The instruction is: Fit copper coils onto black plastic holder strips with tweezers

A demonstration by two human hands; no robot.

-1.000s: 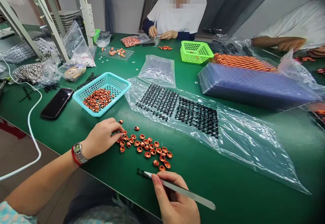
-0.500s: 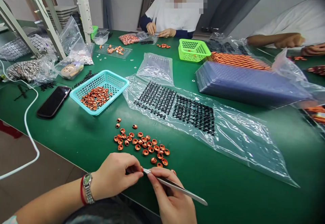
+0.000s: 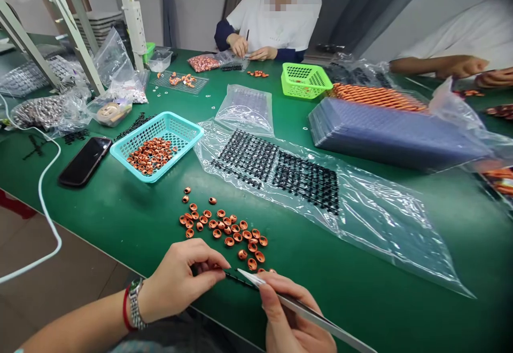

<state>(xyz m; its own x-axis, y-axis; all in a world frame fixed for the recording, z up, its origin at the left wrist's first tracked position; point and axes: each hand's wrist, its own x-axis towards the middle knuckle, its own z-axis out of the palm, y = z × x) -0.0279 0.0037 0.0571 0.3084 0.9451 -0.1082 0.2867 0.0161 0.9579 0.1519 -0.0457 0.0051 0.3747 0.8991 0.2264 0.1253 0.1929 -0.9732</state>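
My left hand (image 3: 186, 275), with a watch and a red band at its wrist, pinches the end of a thin black strip (image 3: 242, 280) near the table's front edge. Metal tweezers (image 3: 304, 311) are held in my right hand (image 3: 294, 310), their pale tip pointing left beside the strip. Just beyond both hands lie several loose copper-coloured cups (image 3: 228, 230). A blue basket (image 3: 184, 138) holds more of these cups. Rows of black strips (image 3: 306, 179) rest on a clear plastic sheet (image 3: 377, 209).
A black phone (image 3: 85, 162) and a white cable (image 3: 42, 182) lie at the left. Farther back are a green basket (image 3: 306, 80) and a stack of clear trays (image 3: 385, 131). Two people sit across the green table (image 3: 152, 251), their hands over small parts.
My right hand and the tweezers have moved right, away from my left hand's fingertips. The black strip now shows between my hands. The copper piece at my left fingertips is no longer visible.
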